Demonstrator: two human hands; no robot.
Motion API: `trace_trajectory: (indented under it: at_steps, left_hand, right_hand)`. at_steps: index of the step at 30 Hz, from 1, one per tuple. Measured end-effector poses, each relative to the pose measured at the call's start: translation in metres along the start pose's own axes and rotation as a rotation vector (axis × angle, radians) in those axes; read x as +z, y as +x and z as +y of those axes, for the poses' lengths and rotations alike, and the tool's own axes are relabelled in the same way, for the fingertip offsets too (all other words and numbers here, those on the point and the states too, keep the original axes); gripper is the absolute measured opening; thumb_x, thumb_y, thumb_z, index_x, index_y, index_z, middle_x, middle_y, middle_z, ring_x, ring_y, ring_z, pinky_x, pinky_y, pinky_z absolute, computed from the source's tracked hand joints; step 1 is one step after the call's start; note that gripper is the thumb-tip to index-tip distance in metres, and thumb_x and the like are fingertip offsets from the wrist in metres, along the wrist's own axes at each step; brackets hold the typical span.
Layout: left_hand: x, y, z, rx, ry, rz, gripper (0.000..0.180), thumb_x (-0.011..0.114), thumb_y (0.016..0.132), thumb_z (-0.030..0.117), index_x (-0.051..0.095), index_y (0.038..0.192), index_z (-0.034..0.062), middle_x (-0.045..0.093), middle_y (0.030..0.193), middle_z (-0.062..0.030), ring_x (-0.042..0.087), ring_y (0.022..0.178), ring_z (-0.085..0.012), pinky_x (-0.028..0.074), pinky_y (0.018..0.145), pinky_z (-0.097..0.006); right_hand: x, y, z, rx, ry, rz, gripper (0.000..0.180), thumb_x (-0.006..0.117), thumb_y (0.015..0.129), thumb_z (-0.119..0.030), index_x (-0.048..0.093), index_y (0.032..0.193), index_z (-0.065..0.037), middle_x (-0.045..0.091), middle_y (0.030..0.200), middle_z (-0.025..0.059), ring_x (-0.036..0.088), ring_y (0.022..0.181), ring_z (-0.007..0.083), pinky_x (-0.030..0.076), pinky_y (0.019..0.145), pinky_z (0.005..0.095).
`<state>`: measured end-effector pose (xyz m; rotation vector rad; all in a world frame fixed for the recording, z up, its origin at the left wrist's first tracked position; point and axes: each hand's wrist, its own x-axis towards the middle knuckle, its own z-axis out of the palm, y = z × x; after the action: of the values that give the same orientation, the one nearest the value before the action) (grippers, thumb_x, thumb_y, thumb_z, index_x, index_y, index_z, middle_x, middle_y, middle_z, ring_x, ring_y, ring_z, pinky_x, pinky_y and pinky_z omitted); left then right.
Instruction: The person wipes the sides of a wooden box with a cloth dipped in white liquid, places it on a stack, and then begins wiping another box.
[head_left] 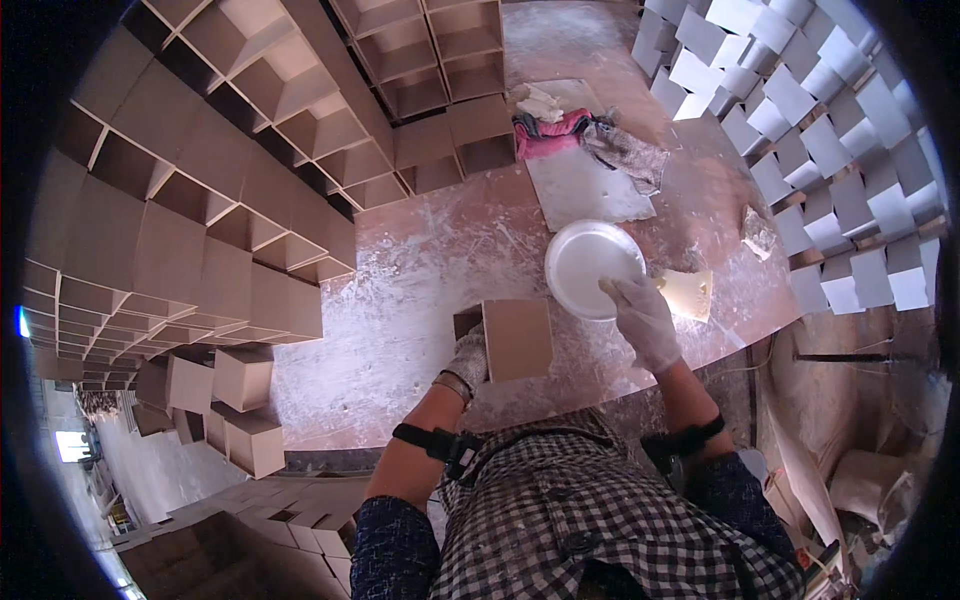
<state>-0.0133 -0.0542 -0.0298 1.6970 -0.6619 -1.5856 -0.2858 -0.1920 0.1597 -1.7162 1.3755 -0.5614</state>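
My left hand (470,360), in a whitish glove, reaches into the open side of a small brown cardboard box (522,340) and holds it just above the near part of the table. Its fingertips are hidden inside the box. My right hand (644,322), in a thin pale glove, is over the right rim of a round white dish (585,262) with whitish contents. Its fingers are bent together over the dish; whatever they pinch, if anything, is too small to make out. Beside this hand lies a cream-coloured piece (688,295), perhaps sponge.
Stacked brown open boxes (270,190) wall the left and far left. White-faced boxes (850,190) are piled at the right. Pink and grey cloths (590,140) lie on a pale board (575,195) behind the dish. A crumpled scrap (757,233) sits near the table's (370,360) right edge.
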Motion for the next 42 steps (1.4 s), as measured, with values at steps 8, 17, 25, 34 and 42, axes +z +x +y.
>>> trace_trajectory:
  at_steps: [8, 17, 25, 34, 42]
  left_hand:
    - [0.025, -0.038, 0.051, 0.106, 0.152, 0.076, 0.049, 0.052, 0.09, 0.042, 0.05, 0.13, 0.0131, 0.056, 0.128, -0.0133, 0.054, 0.117, -0.0304, 0.046, 0.093, -0.039]
    - [0.029, -0.045, 0.06, 0.019, -0.166, 0.075, 0.045, 0.054, 0.09, 0.042, 0.056, 0.123, 0.0117, 0.062, 0.117, -0.0107, 0.06, 0.103, -0.0255, 0.048, 0.085, -0.038]
    - [0.026, -0.051, 0.06, -0.116, -0.486, 0.206, 0.044, 0.054, 0.09, 0.044, 0.062, 0.115, 0.0089, 0.066, 0.103, -0.0105, 0.062, 0.089, -0.025, 0.05, 0.076, -0.04]
    - [0.009, -0.016, 0.015, 0.053, 0.009, 0.056, 0.047, 0.051, 0.09, 0.045, 0.056, 0.123, 0.0124, 0.061, 0.119, -0.0141, 0.059, 0.108, -0.0297, 0.047, 0.088, -0.042]
    - [0.004, 0.01, -0.007, 0.056, -0.178, 0.015, 0.052, 0.05, 0.089, 0.048, 0.052, 0.128, 0.013, 0.059, 0.123, -0.0157, 0.054, 0.115, -0.0328, 0.044, 0.094, -0.043]
  right_hand:
    - [0.022, 0.034, 0.064, -0.581, -0.911, -0.073, 0.019, 0.06, 0.083, -0.013, 0.068, 0.1, -0.006, 0.064, 0.094, 0.0088, 0.06, 0.091, 0.0233, 0.048, 0.076, 0.0327]
    - [-0.018, 0.023, 0.032, -0.204, -0.225, -0.13, 0.024, 0.062, 0.086, -0.014, 0.06, 0.106, -0.002, 0.066, 0.096, 0.0102, 0.063, 0.085, 0.0191, 0.051, 0.069, 0.0302]
    - [-0.014, -0.037, 0.012, -0.02, -0.39, -0.079, 0.026, 0.062, 0.088, -0.025, 0.062, 0.092, 0.0, 0.066, 0.084, 0.0119, 0.062, 0.073, 0.0216, 0.049, 0.063, 0.0356]
    - [-0.048, -0.035, 0.047, 0.317, 0.911, -0.374, 0.036, 0.064, 0.083, -0.009, 0.057, 0.114, 0.007, 0.066, 0.093, 0.0132, 0.066, 0.075, 0.0183, 0.055, 0.062, 0.0287]
    - [-0.029, -0.009, 0.078, 0.216, 1.083, -0.315, 0.029, 0.06, 0.085, -0.007, 0.059, 0.109, 0.009, 0.066, 0.094, 0.0139, 0.065, 0.072, 0.0201, 0.056, 0.062, 0.0283]
